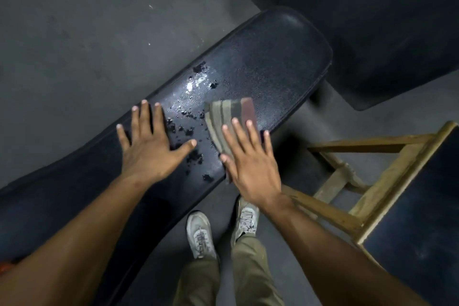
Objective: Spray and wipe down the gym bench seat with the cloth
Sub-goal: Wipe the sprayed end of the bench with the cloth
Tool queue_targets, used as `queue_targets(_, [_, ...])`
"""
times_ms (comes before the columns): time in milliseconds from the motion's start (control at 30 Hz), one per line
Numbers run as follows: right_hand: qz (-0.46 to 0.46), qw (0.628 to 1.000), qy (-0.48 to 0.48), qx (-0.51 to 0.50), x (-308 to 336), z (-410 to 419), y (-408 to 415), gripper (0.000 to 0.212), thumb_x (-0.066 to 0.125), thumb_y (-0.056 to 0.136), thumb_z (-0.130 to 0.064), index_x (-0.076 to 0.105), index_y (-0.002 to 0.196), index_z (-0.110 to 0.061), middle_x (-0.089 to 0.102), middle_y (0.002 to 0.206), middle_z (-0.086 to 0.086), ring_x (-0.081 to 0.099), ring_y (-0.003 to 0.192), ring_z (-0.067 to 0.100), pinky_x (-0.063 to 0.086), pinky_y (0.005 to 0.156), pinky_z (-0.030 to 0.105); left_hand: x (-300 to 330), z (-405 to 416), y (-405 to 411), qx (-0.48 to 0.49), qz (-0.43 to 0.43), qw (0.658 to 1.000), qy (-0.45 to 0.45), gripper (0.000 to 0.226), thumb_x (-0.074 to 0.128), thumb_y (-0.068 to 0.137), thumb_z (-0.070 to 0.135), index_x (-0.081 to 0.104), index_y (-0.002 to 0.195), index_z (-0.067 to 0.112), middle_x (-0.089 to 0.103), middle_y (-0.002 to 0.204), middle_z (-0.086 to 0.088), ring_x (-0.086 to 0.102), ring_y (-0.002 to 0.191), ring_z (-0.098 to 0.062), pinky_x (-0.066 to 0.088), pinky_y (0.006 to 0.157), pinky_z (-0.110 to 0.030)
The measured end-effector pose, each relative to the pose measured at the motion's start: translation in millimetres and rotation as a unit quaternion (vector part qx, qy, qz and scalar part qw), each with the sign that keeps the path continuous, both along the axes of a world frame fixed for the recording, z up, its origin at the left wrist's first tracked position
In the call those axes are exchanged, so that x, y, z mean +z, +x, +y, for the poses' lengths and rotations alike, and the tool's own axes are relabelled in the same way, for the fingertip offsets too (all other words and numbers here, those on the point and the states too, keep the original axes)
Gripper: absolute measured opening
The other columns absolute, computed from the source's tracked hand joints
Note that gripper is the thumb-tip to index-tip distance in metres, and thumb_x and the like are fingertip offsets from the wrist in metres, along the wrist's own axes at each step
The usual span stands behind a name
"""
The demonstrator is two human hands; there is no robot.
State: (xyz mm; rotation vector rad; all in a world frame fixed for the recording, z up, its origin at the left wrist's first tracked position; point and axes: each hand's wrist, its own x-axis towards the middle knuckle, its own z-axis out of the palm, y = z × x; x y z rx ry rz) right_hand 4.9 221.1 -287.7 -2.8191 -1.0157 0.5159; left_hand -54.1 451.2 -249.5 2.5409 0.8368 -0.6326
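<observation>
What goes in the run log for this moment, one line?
phase: wiping | right hand: flat, pressing cloth on bench seat | left hand: flat on seat, bracing | dark crumbs and wet patch left between hands

No text, label, brand, number or sign can be read anywhere in this view; every surface shown is unmarked.

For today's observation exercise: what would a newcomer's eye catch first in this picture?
Probably the black bench seat running diagonally, wet-shiny at its middle with dark specks. On it the left hand rests flat, while the right hand presses a striped cloth near the front edge.
</observation>
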Motion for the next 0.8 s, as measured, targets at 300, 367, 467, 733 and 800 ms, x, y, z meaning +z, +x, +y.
queue_targets(300, [0.022,0.999,0.021,-0.037,1.1,92.5,67.5,0.065,0.015,0.111,-0.053,0.003,0.169,-0.026,-0.003,0.177,0.0,-0.008,0.163,0.03,-0.005,0.13,0.058,-7.8,7.3,-22.3,-0.022,0.089,0.995,-0.037,0.134,0.028,0.061,0.105,-0.044,0.144,0.03,-0.057,0.148,0.004,-0.05,0.139,-0.019,-0.023,0.114,-0.064])
queue_targets(367, [0.015,0.999,0.022,0.04,5.0,91.2,47.2,0.065,0.02,0.111,-0.053,0.006,0.169,-0.027,0.0,0.178,-0.001,-0.004,0.164,0.028,-0.001,0.13,0.058,-5.8,7.3,-21.4,-0.019,0.094,0.995,-0.039,0.132,0.031,0.062,0.104,-0.047,0.14,0.031,-0.059,0.147,0.004,-0.052,0.138,-0.019,-0.021,0.115,-0.066])
queue_targets(467, [0.016,0.989,0.0,0.146,9.3,64.7,39.9,0.066,0.026,0.11,-0.053,0.008,0.169,-0.03,0.005,0.178,-0.004,0.001,0.164,0.025,0.006,0.13,0.058,-5.0,7.2,-20.1,-0.02,0.102,0.994,-0.039,0.132,0.029,0.063,0.103,-0.048,0.141,0.029,-0.061,0.144,0.004,-0.053,0.137,-0.019,-0.018,0.116,-0.068])
queue_targets(733, [-0.012,0.998,-0.021,0.055,-0.1,89.2,147.2,0.062,0.018,0.111,-0.052,0.005,0.168,-0.032,0.002,0.178,-0.003,-0.002,0.164,0.028,-0.001,0.129,0.061,-12.2,7.5,-22.1,-0.028,0.102,0.994,-0.019,0.13,0.022,0.062,0.105,-0.05,0.139,0.029,-0.057,0.149,-0.001,-0.051,0.139,-0.021,-0.017,0.115,-0.069])
queue_targets(800, [-0.002,0.999,-0.019,0.043,0.2,120.5,152.1,0.063,0.012,0.111,-0.053,0.001,0.168,-0.03,-0.001,0.177,0.0,-0.007,0.163,0.03,-0.004,0.129,0.062,-11.7,7.4,-22.1,-0.026,0.105,0.994,-0.018,0.131,0.022,0.062,0.105,-0.049,0.141,0.028,-0.057,0.149,-0.002,-0.051,0.139,-0.021,-0.017,0.116,-0.069])
